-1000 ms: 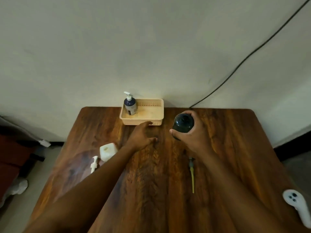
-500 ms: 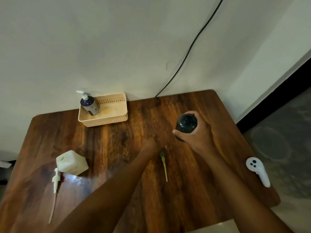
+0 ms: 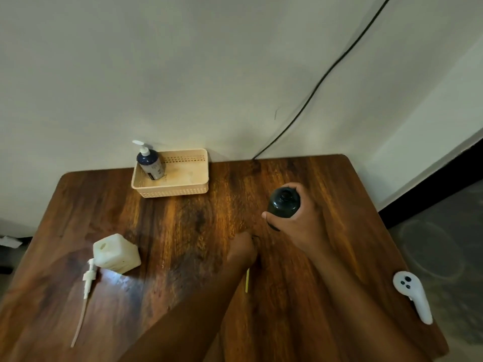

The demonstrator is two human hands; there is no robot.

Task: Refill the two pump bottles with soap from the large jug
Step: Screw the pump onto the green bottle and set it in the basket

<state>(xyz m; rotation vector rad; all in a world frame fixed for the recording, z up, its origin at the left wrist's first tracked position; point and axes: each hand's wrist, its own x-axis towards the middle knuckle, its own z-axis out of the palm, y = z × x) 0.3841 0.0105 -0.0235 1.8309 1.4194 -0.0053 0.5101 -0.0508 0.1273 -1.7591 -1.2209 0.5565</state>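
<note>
My right hand (image 3: 300,228) grips a dark, uncapped pump bottle (image 3: 284,202) standing on the wooden table (image 3: 183,231), right of centre. My left hand (image 3: 241,250) is curled over the head of a pump whose yellow tube (image 3: 247,280) sticks out toward me; the pump head itself is mostly hidden. A second dark pump bottle (image 3: 151,163) with a white pump stands in a beige basket (image 3: 180,188) by the wall. The white jug (image 3: 116,253) sits open at the left. A loose white pump (image 3: 87,280) with a long tube lies beside it.
A white hand controller (image 3: 413,296) lies at the table's right edge. A black cable (image 3: 313,90) runs down the wall to the table's back edge. The floor drops away to the right of the table.
My left hand has moved from beside the yellow-tubed pump onto its head. My right hand keeps its hold on the dark bottle. The view has swung right, then steadied.
</note>
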